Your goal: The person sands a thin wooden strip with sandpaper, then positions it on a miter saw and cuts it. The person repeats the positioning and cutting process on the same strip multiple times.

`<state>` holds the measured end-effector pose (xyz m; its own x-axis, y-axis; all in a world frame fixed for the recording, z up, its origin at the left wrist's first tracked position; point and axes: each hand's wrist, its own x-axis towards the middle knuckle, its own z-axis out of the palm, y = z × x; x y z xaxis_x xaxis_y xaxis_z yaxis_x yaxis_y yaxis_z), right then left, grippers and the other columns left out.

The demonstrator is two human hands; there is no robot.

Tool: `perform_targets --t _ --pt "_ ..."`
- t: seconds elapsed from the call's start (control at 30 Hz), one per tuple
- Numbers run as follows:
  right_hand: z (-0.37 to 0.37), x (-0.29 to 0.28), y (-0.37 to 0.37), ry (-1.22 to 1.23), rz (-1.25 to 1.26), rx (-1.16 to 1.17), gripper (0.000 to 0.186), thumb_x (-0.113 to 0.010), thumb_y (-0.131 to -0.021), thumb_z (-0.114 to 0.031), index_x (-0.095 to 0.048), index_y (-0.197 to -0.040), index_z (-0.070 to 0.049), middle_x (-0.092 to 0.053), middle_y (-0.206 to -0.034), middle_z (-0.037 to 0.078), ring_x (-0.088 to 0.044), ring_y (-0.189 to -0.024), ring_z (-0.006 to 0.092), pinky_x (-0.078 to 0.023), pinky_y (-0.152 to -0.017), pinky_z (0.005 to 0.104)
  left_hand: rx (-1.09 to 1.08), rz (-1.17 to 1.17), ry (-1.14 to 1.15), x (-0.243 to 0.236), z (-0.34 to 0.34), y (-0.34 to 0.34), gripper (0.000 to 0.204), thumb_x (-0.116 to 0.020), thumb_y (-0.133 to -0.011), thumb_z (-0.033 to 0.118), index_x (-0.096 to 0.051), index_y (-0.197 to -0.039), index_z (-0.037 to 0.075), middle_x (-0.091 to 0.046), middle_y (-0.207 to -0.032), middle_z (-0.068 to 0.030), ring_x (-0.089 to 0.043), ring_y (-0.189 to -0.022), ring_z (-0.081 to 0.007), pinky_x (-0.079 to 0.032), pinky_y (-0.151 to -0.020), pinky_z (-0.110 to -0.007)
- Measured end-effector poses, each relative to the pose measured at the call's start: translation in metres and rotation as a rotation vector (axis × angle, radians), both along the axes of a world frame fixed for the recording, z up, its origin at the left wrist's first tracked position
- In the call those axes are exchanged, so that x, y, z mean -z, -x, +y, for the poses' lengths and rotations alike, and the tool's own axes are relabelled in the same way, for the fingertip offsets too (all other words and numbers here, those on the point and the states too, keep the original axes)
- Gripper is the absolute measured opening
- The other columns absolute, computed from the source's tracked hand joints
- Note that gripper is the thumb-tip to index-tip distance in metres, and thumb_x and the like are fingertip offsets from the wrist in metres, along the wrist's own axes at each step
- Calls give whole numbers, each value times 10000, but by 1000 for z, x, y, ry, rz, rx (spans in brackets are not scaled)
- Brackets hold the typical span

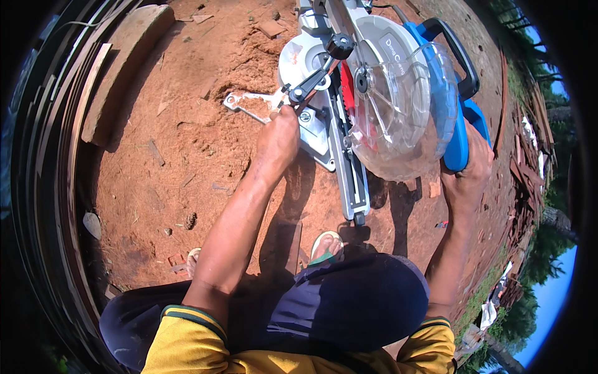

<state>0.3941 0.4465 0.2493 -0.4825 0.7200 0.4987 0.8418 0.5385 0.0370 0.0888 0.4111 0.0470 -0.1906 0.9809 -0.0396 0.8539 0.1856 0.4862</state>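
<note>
Saw (364, 81), blue and silver: on the ground (156, 193) just ahead of the feet (327, 247), probably for firm footing. Clear guard (398, 140): at its side, presumably as a shield. Right hand (470, 159): wrapped round the blue handle (460, 146), likely for control. Left hand (279, 138): curled at the clamp (313, 82), perhaps bracing; whether it grasps anything cannot be told.
</note>
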Motion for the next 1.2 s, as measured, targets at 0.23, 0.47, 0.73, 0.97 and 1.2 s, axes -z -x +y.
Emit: perform_targets --t 0.23,0.47,0.73,0.97,1.2 --pt "-2 6 1 -21 10 -22 642 -826 -711 -54 -670 -1333 -78 -710 -1303 107 -655 -1230 304 -420 -1106 454 6 -59 -3 1 0 2 205 -454 -1003 24 -523 -1069 -156 -696 -721 -298 -751 -675 -419 -597 -530 -489" --pt "-1 7 0 -24 18 -19 640 -846 -703 -71 -678 -1320 -79 -718 -1287 103 -661 -1220 303 -424 -1097 446 -15 -135 -26 3 3 2 321 -417 -1037 77 -496 -1172 -203 -697 -836 -363 -742 -780 -482 -595 -644 -545" --pt "-1 9 0 -26 14 -24 654 -860 -701 -81 -674 -1329 -83 -716 -1290 106 -659 -1227 302 -425 -1099 450 6 -112 62 -1 3 2 294 -413 -1024 60 -499 -1157 -188 -698 -835 -361 -744 -781 -482 -596 -627 -544" --pt "4 -2 -1 -44 -26 -64 653 -847 -719 -79 -667 -1346 -90 -711 -1303 110 -657 -1235 305 -431 -1099 453 -14 -103 25 -3 0 0 291 -405 -1023 64 -514 -1141 -179 -702 -795 -334 -744 -747 -475 -598 -621 -548" --pt "65 -96 6 -171 25 -136 597 -799 -845 -61 -623 -1410 -145 -719 -1293 123 -711 -1146 317 -575 -954 418 -42 -103 9 -4 -1 -2 158 -553 -926 -26 -553 -1051 -123 -692 -896 -348 -755 -777 -461 -646 -648 -469"
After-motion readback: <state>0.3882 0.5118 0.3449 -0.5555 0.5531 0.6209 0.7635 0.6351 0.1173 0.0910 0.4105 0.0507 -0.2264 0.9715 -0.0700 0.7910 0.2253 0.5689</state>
